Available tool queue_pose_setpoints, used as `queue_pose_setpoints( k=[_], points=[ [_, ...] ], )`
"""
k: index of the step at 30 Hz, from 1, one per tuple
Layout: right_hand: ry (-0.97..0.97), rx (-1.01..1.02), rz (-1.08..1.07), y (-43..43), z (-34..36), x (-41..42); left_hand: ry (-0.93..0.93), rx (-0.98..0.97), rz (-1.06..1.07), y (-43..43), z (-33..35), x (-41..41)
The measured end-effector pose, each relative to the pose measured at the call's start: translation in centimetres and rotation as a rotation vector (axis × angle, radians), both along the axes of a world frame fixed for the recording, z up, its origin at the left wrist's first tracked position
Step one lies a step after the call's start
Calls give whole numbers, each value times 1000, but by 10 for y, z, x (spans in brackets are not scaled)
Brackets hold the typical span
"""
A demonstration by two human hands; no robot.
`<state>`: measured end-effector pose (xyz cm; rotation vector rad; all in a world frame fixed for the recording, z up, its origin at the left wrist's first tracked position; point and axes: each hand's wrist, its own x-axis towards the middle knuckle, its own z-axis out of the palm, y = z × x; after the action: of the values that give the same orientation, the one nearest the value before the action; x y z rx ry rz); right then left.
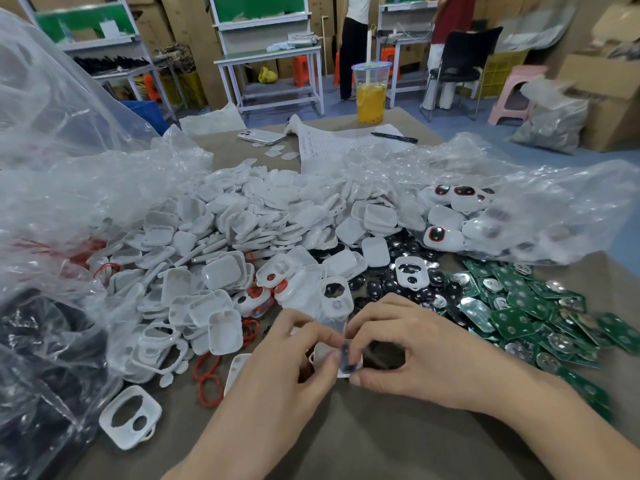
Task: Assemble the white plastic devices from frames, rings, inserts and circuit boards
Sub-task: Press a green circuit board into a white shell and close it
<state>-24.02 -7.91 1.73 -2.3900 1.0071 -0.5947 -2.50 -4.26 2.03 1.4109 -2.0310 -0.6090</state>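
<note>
Blue floor (346, 107); white-framed workbenches (266, 57) with green back panels (258, 6); stacked cardboard boxes (187, 22) along the rear wall; black chair (464, 53), pink stool (516, 95) and orange stools (301, 69) near the benches.

Clear cup (371, 95) of yellow drink with straw, 12 o'clock, far edge of table (381, 445). Phone (260, 136) face down at 11, just beside lined paper sheet (332, 143); black pen (394, 137) on sheet. Crumpled clear plastic bag (52, 109) at 10. Beyond the table: workbench (273, 60) at 12, black chair (464, 60) at 1, pink stool (516, 95) at 2, cardboard box (609, 98) at 2.
</note>
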Motion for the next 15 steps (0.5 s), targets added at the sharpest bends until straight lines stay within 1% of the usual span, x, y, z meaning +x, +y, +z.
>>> queue_pose_setpoints(
  k=[1,3,5,6,7,10,15],
  points=[
    [0,3,-3,0,0,0,-18,-20,8,2,0,2],
    [3,18,-7,-1,-1,0,-111,-187,6,4,1,9],
    [9,25,-5,-1,-1,-1,-210,-356,-52,8,2,16],
    [11,27,-7,-2,-1,-1,-231,-385,-87,8,2,19],
    [12,33,-8,-2,-1,-2,-248,-395,-114,8,1,22],
    [3,41,-10,-3,-2,-2,-286,-336,-164,6,0,25],
    [5,29,-23,-2,-3,-3,-256,-303,-170,6,2,21]
  ],
)
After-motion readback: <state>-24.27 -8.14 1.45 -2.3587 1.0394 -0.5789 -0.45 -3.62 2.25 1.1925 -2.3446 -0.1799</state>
